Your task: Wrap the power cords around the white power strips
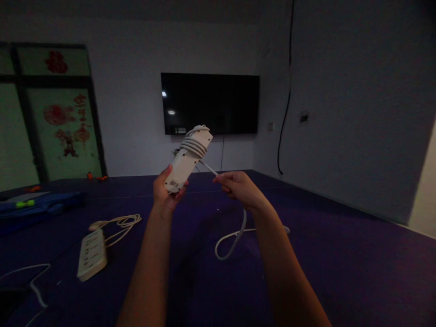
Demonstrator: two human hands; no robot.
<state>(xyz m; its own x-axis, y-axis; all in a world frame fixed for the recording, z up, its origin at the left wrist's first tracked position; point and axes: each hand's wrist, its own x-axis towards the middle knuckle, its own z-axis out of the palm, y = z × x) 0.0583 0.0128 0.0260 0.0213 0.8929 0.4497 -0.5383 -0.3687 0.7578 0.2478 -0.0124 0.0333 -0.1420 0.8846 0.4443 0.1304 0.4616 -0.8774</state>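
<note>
Above the purple floor (204, 290), short of its far edge, a white power strip (182, 170) tilts, its lower end in the left hand's (161, 193) grip; the right hand's (236, 185) grip pinches its cord (193, 147), partly wound round the strip.

To my right, flat purple floor (340, 254) is lying open; below my right hand (236, 185) a looped white cable (241, 232) is obstructing; leftward, a white oblong plastic power strip (91, 255).

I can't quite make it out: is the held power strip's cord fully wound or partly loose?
Partly loose: coils wrap the power strip, but cord runs to the right hand, with more trailing below.
</note>
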